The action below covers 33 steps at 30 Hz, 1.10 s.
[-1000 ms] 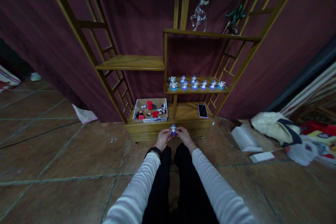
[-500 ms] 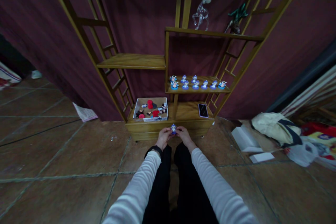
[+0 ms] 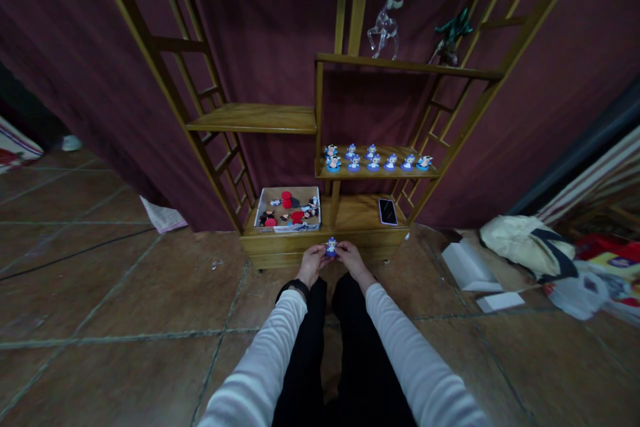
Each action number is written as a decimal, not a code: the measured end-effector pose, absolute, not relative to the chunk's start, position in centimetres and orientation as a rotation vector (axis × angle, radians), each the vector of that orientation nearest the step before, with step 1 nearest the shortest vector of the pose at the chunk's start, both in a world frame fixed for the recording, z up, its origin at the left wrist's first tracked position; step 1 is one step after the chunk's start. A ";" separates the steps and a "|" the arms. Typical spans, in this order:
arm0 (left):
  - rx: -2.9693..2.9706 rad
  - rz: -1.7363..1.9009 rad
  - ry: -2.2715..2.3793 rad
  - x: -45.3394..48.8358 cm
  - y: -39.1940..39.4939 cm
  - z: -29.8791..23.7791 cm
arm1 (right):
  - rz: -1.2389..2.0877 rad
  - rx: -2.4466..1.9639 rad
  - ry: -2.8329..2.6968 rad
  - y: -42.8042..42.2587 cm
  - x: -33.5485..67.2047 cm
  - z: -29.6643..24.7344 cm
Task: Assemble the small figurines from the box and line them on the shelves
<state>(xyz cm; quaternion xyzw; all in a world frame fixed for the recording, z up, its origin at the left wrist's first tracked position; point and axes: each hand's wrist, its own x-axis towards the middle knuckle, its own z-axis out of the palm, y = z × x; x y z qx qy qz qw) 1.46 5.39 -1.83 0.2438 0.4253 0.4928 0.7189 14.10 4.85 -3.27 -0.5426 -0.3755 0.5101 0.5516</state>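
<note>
A small purple-and-white figurine (image 3: 331, 247) stands upright between my two hands, in front of the cabinet's lower edge. My left hand (image 3: 312, 263) pinches it from the left side, and my right hand (image 3: 351, 258) grips it from the right. Several similar purple figurines (image 3: 391, 161) stand on the middle right shelf, with blue-based figurines (image 3: 333, 163) at both ends of the group. On the lower left shelf, a shallow cardboard box (image 3: 265, 197) holds red, black and white figurines lying loose.
A phone (image 3: 387, 211) lies on the lower right shelf. A clear deer ornament (image 3: 384, 30) and a green ornament (image 3: 451, 37) stand on the upper shelf. White boxes (image 3: 470, 267), a beige bag (image 3: 520, 243) and plastic bags (image 3: 577, 290) lie on the tiled floor to the right.
Hardly anything differs. The whole view has shifted by a few pixels, and both hands still hold the figurine in the same spot.
</note>
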 end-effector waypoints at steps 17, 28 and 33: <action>0.332 0.981 0.899 1.4 6.4 -2.9 | 1.208 -1.270 -0.912 5.5 14.2 -4.0; 0.236 0.877 0.832 1.3 6.5 -2.8 | 1.153 -1.282 -0.973 5.7 14.6 -4.4; 0.273 0.985 0.792 1.5 6.7 -3.2 | 1.133 -1.273 -1.055 5.5 14.4 -4.0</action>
